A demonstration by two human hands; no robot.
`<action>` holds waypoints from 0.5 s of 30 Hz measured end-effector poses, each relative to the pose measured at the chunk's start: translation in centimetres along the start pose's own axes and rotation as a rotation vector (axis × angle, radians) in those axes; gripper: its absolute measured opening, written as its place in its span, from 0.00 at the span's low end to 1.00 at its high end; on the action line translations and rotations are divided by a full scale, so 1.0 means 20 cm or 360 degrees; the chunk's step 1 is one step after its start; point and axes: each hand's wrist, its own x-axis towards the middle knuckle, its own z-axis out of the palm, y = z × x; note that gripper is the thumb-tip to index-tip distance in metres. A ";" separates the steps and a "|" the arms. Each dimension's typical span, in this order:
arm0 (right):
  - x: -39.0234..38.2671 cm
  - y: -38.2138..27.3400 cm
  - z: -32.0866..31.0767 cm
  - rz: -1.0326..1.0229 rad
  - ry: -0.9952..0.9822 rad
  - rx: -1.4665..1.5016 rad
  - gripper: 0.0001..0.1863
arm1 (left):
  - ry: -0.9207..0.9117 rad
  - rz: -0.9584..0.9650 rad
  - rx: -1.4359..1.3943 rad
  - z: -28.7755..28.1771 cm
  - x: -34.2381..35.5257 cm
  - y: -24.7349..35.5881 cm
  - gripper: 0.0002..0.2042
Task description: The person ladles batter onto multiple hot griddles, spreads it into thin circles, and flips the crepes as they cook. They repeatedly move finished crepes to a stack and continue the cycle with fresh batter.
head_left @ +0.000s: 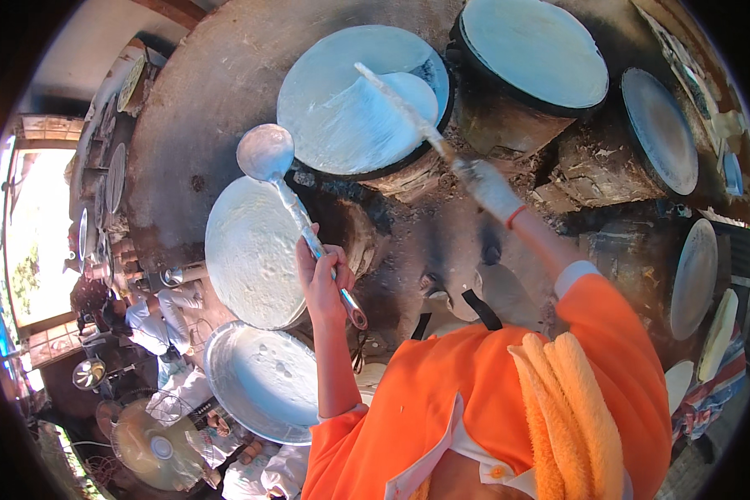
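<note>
Over the big clay stove (pixel 225 92), a thin white sheet (pixel 367 117) lies on the steaming cloth. Her gloved right hand (pixel 492 190) grips the flat stick (pixel 400 104) under it; lifting slowly should avoid tearing. Left hand (pixel 325 279) clutches the ladle (pixel 267 154).

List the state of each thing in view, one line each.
left hand: shut on the ladle handle
ladle: bowl up, coated white, held over the stove
right hand: coated white, shut on the flat stick
flat stick: lying across the sheet
middle steamer: thin white sheet partly lifted
back steamer: covered in white batter
metal basin: holds white batter
</note>
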 end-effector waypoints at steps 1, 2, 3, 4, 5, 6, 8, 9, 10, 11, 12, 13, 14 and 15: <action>-0.06 -0.03 0.03 0.0014 0.0021 0.0369 0.25 | -0.0005 -0.0023 0.0002 0.06 0.03 0.01 0.22; -0.08 -0.03 0.04 -0.0028 -0.0198 0.0241 0.25 | 0.0004 -0.0033 0.0031 0.10 0.04 0.01 0.22; -0.11 -0.03 0.04 -0.0084 -0.0404 0.0115 0.26 | 0.0015 -0.0043 0.0059 0.15 0.05 0.00 0.22; -0.04 0.22 0.05 -0.0515 -0.0048 -0.0402 0.23 | 0.0025 -0.0049 0.0093 0.20 0.06 0.01 0.22; 0.00 0.28 0.01 -0.0571 0.0050 -0.0523 0.21 | 0.0044 -0.0058 0.0145 0.23 0.06 0.01 0.21; 0.03 0.34 -0.04 -0.0617 0.0163 -0.0648 0.19 | 0.0057 -0.0067 0.0191 0.26 0.06 0.01 0.21; 0.13 0.26 -0.23 -0.0495 0.0120 -0.0791 0.16 | 0.0093 -0.0082 0.0258 0.32 0.06 -0.02 0.20; 0.20 0.32 -0.26 -0.0700 0.0250 -0.1185 0.15 | 0.0103 -0.0084 0.0278 0.34 0.08 -0.02 0.20; 0.21 0.35 -0.25 -0.0767 0.0192 -0.1029 0.14 | 0.0095 -0.0083 0.0275 0.37 0.11 -0.04 0.19; 0.23 0.39 -0.24 -0.0829 0.0136 -0.0869 0.14 | 0.0078 -0.0121 0.0232 0.40 0.12 -0.04 0.19; 0.23 0.41 -0.21 -0.0886 0.0082 -0.0707 0.14 | 0.0060 -0.0160 0.0189 0.42 0.13 -0.05 0.19; 0.24 0.40 -0.19 -0.0944 0.0030 -0.0551 0.13 | 0.0042 -0.0193 0.0139 0.43 0.14 -0.04 0.19; 0.24 0.39 -0.18 -0.0998 -0.0018 -0.0393 0.13 | 0.0027 -0.0240 0.0134 0.46 0.14 -0.03 0.18; 0.25 0.39 -0.22 -0.0837 0.0069 -0.0537 0.13 | 0.0019 -0.0266 0.0146 0.45 0.15 -0.04 0.18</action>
